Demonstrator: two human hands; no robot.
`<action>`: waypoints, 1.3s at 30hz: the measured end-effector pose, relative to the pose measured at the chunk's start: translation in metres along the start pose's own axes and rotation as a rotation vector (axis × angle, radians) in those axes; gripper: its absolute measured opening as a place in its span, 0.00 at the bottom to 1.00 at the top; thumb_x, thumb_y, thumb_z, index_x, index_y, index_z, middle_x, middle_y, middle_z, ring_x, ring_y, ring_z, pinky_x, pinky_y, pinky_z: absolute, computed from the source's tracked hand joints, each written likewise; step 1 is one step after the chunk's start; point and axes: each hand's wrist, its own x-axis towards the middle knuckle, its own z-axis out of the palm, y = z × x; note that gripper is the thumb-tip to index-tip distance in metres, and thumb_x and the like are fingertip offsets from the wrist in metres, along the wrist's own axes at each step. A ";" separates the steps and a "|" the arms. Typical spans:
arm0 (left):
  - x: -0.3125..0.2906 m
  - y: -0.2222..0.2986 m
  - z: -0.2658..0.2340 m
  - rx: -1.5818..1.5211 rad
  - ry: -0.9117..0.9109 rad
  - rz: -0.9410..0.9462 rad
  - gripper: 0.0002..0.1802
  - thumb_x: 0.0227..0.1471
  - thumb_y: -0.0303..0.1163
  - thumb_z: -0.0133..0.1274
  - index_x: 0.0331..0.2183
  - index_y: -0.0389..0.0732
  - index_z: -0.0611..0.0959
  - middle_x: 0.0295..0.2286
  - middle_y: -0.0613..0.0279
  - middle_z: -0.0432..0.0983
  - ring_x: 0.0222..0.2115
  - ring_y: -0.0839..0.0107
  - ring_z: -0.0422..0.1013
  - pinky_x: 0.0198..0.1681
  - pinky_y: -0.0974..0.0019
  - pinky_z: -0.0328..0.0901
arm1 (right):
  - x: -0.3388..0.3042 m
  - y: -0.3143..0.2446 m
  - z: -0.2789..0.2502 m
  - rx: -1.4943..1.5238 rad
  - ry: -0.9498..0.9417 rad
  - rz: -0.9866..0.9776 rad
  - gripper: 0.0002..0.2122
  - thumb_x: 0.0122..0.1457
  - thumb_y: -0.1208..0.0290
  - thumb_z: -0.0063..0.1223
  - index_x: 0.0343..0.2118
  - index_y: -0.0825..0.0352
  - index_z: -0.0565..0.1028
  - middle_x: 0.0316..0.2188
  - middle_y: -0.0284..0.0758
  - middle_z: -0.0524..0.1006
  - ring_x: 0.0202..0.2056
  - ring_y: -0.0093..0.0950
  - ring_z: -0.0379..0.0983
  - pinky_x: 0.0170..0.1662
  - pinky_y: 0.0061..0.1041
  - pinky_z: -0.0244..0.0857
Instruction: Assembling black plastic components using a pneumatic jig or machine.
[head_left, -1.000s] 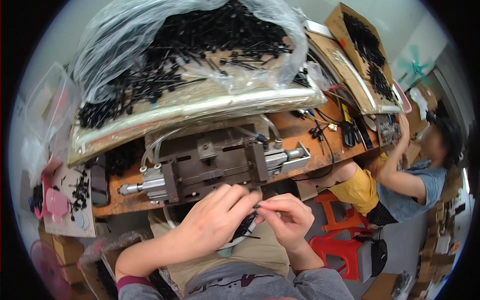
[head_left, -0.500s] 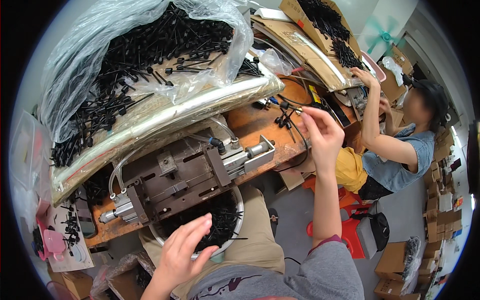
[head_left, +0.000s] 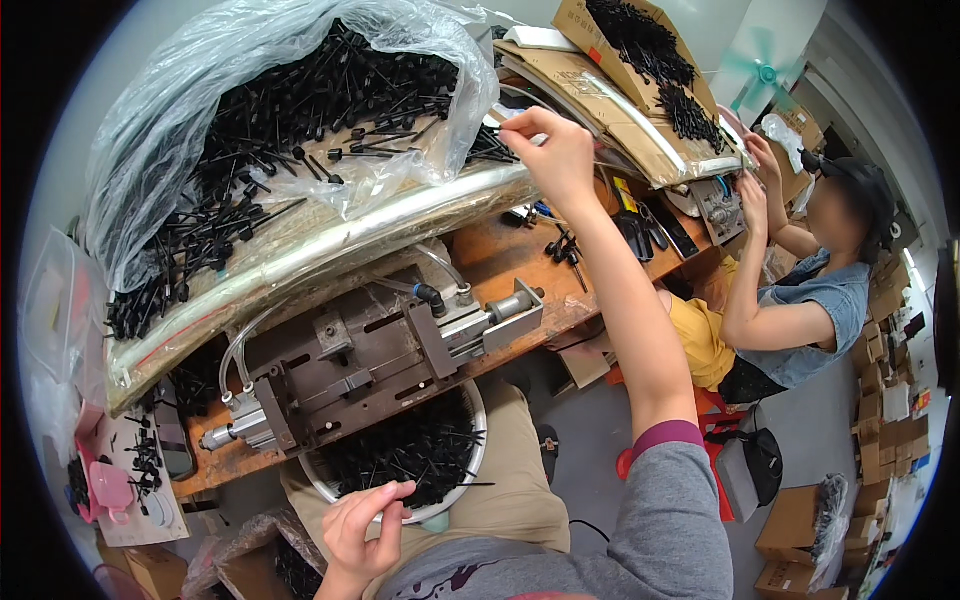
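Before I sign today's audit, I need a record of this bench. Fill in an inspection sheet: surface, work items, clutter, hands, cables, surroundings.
Surface: orange-brown wooden bench, partly covered.
Work items: slim black knob-headed parts heaped on cardboard; similar dark parts in a round white-rimmed basin; brown metal fixture at the bench's front edge.
Clutter: small loose black cluster on the bench; thin clear plastic sheeting around the heap.
Left hand: fingers bent, beside the basin; grasp unclear.
Right hand: fingertips at the heap's right edge; grasp unclear.
Cables: clear flexible tubes at the fixture; thin black cable over the floor.
Surroundings: co-worker in a blue top, right; green fan; stacked brown cardboard boxes.
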 end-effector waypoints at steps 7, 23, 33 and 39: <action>-0.010 0.000 -0.003 0.009 0.017 -0.039 0.23 0.41 0.13 0.55 0.43 0.34 0.75 0.28 0.52 0.81 0.21 0.70 0.77 0.26 0.72 0.70 | -0.001 0.009 -0.010 -0.003 -0.061 -0.138 0.07 0.53 0.66 0.60 0.34 0.60 0.82 0.32 0.31 0.80 0.33 0.24 0.73 0.35 0.23 0.65; -0.011 -0.002 -0.007 -0.022 0.058 0.062 0.23 0.44 0.13 0.52 0.45 0.35 0.72 0.29 0.50 0.81 0.18 0.71 0.76 0.21 0.73 0.70 | 0.019 -0.167 0.070 0.131 -0.504 -0.593 0.12 0.48 0.70 0.61 0.37 0.66 0.77 0.35 0.32 0.78 0.40 0.30 0.71 0.45 0.29 0.66; -0.024 -0.006 -0.012 -0.048 0.062 0.021 0.23 0.45 0.13 0.52 0.45 0.36 0.72 0.29 0.50 0.81 0.18 0.71 0.76 0.20 0.73 0.69 | 0.021 -0.245 0.151 -0.244 -0.912 -0.684 0.24 0.45 0.76 0.57 0.49 0.66 0.70 0.46 0.37 0.74 0.53 0.35 0.65 0.52 0.34 0.64; -0.028 -0.006 -0.011 -0.071 0.073 0.021 0.22 0.45 0.13 0.52 0.45 0.35 0.73 0.28 0.51 0.81 0.18 0.71 0.77 0.21 0.74 0.69 | 0.025 -0.238 0.176 -0.266 -0.901 -0.550 0.17 0.46 0.71 0.57 0.43 0.66 0.76 0.42 0.41 0.78 0.44 0.37 0.76 0.44 0.35 0.71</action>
